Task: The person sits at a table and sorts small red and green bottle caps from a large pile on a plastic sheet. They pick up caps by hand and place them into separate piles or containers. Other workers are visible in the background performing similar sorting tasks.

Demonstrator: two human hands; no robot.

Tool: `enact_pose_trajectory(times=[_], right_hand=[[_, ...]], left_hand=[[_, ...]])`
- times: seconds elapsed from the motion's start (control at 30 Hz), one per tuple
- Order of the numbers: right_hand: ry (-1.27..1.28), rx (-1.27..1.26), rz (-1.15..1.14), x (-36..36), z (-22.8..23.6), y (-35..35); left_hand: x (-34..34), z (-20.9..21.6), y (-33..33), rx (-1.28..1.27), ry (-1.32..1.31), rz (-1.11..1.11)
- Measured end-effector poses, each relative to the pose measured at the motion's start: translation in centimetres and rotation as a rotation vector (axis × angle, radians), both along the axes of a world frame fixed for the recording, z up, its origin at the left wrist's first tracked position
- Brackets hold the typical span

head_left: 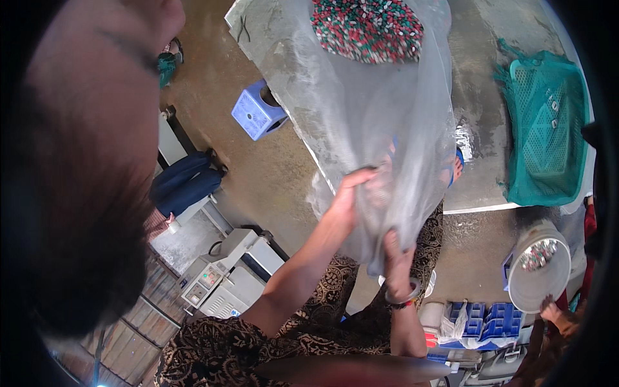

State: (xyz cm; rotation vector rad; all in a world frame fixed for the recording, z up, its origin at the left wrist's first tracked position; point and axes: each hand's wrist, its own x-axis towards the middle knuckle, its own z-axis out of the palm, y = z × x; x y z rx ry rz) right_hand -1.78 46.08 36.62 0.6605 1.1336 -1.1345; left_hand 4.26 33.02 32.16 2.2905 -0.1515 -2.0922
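A long translucent whitish mesh net [380, 103] stretches from my hands to the far side of a grey worktop. Inside its far end lies a heap of small red, green and white pieces [367, 29]; their kind is too small to tell. My left hand [353, 197] is closed round the gathered near part of the net. Nearer to me and to the right, my right hand [400, 264], with a bangle at the wrist, grips the bunched end. Motion blurs the net between the hands, and its folds hide some fingers.
The worktop [477, 84] carries a green mesh-lined basket [548, 129] at right and pliers [243, 29] at far left. Another person's hand [550, 311] holds a white bucket [538, 284]. At left are a blue stool [255, 113], a grey machine [232, 277] and a person's head close by.
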Motion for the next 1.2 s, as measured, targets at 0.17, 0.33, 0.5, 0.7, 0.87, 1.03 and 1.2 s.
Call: enact_pose_trajectory(times=[0.17, 0.33, 0.5, 0.7, 0.87, 1.03, 1.2], right_hand=[[0.245, 0.054, -0.099, -0.7, -3.3, 0.4], [0.156, 0.055, -0.151, -1.2, -3.2, 0.3], [-0.046, -0.043, -0.345, -2.3, -4.0, -1.5], [0.107, -0.085, -0.333, -1.1, -5.8, -3.6], [-0.138, 0.077, -0.494, 1.6, -10.2, -2.5], [-0.189, -0.046, -0.455, 3.0, -13.4, 0.0], [0.047, 0.144, 0.481, -0.6, -9.1, -3.4]], left_hand=[[-2.0, -4.6, 0.4, 0.140, 0.449, 0.248], [-2.8, -3.9, 0.3, 0.210, 0.468, 0.238], [-3.4, -4.1, -1.1, 0.214, 0.431, 0.199], [-3.6, -9.4, -2.0, 0.196, 0.454, 0.115], [-0.2, -16.7, 1.0, 0.163, 0.338, 0.134], [3.3, -21.1, 3.4, 0.177, 0.196, 0.088], [0.3, -14.6, 0.1, 0.004, 0.093, -0.157]])
